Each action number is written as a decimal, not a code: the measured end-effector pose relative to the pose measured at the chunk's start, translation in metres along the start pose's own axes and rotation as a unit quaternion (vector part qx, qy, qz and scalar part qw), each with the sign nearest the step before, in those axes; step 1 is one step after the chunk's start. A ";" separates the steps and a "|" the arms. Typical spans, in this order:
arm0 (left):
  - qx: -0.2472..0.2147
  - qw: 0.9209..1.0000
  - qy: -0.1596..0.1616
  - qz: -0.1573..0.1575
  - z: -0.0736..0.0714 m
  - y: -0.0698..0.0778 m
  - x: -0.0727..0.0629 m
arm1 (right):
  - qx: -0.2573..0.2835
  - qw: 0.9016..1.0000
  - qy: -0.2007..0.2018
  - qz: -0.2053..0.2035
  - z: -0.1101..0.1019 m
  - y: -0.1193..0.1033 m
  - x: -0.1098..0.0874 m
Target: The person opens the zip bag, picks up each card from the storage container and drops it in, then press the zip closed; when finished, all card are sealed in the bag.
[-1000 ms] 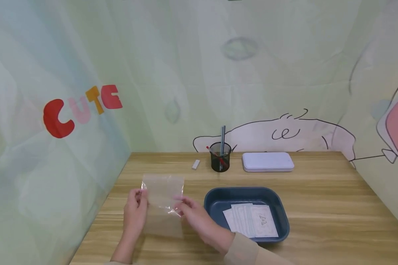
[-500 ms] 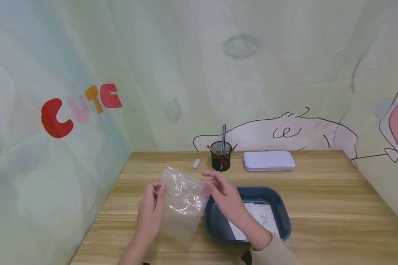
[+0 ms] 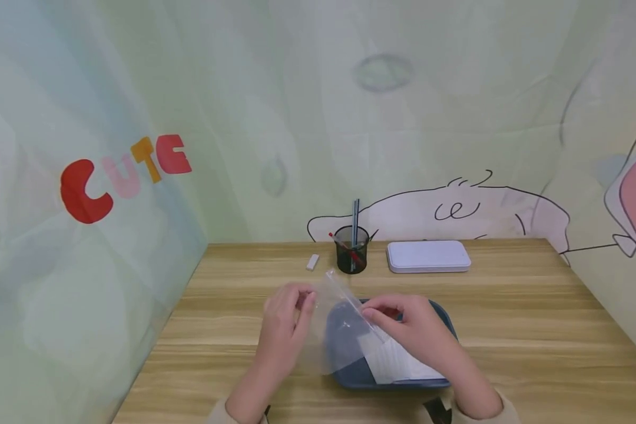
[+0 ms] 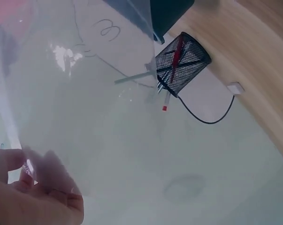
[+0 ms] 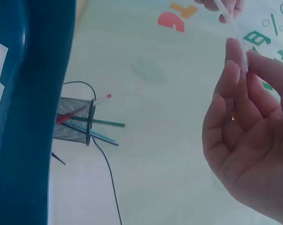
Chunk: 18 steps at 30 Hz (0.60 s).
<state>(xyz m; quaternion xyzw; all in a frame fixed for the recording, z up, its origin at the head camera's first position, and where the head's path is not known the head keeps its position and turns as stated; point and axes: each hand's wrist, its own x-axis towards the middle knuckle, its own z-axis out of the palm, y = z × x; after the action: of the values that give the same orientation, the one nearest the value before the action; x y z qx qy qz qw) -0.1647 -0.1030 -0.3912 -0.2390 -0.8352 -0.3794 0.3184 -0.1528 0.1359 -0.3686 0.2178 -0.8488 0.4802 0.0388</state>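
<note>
A clear zip-seal plastic bag (image 3: 339, 330) is held up between my two hands, overlapping the left part of the dark blue tray (image 3: 350, 380) in the head view. My left hand (image 3: 286, 324) pinches one side of the bag. With thumb and fingertips, my right hand (image 3: 416, 330) grips the sealed edge at the other end. Through the left wrist view the bag (image 4: 103, 112) spreads wide and see-through beside the left hand (image 4: 33, 201). White printed papers (image 3: 392, 359) lie overlapping in the tray, partly hidden by the right hand.
Behind the tray stands a black mesh pen cup (image 3: 351, 256) with pens and pencils in it. A small white eraser (image 3: 312, 262) lies left of the cup, a white flat case (image 3: 428, 257) to its right. Printed cloth walls enclose the wooden table (image 3: 530, 330).
Both hands have carried the bag rightward from the left of the table until it overlaps the tray. The bag has turned, its sealed edge now slanting down to the right.
</note>
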 end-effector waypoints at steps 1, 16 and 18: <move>0.002 1.000 0.000 0.002 0.002 0.001 0.002 | -0.005 1.000 0.010 0.005 -0.001 0.001 -0.002; -0.060 0.997 -0.035 -0.031 0.033 0.041 0.013 | -0.015 0.968 0.250 -0.009 0.000 -0.001 -0.009; -0.069 0.995 -0.064 -0.046 0.037 0.045 0.012 | -0.025 0.963 0.266 -0.043 0.003 -0.003 -0.009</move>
<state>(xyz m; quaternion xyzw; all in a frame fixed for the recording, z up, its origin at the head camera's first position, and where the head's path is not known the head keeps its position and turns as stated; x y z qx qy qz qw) -0.1568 -0.0454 -0.3797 -0.2455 -0.8355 -0.4346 0.2296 -0.1432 0.1350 -0.3707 0.1170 -0.8096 0.4973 0.2892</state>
